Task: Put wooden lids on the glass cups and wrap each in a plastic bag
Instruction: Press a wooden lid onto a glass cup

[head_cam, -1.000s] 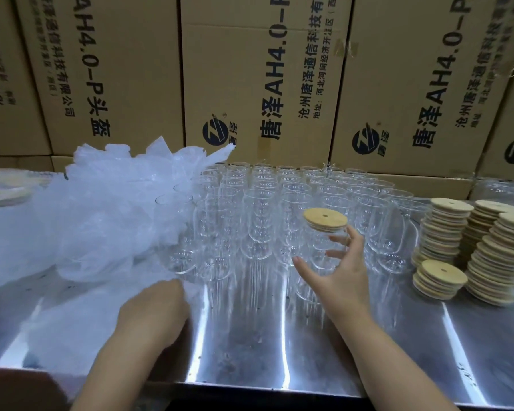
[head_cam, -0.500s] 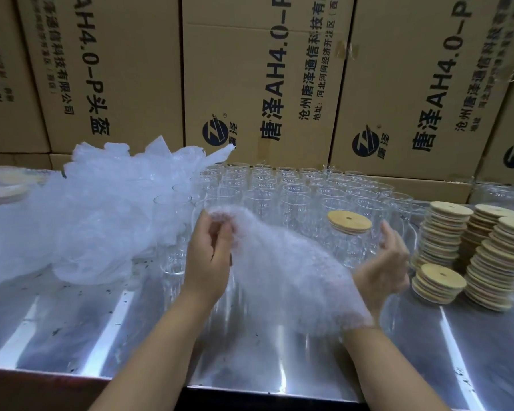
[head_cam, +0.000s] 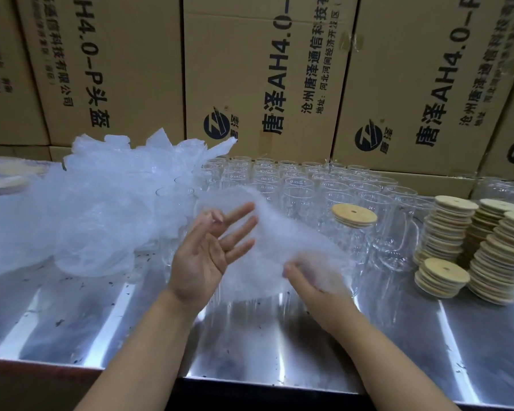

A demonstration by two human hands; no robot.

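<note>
Head view: the plastic bag [head_cam: 279,232] hangs slack between both hands. The left hand [head_cam: 208,253] pinches its upper edge with thumb and forefinger, the other fingers splayed. The right hand [head_cam: 312,283] sits under the film, its grip untellable. The lidded cup [head_cam: 349,241] stands upright just beyond, to the right — nearer the right hand.

Shiny metal table [head_cam: 72,321] with rows of glass cups [head_cam: 297,191], stacks of wooden lids [head_cam: 445,232] right, heaped plastic bags [head_cam: 101,209] left.
</note>
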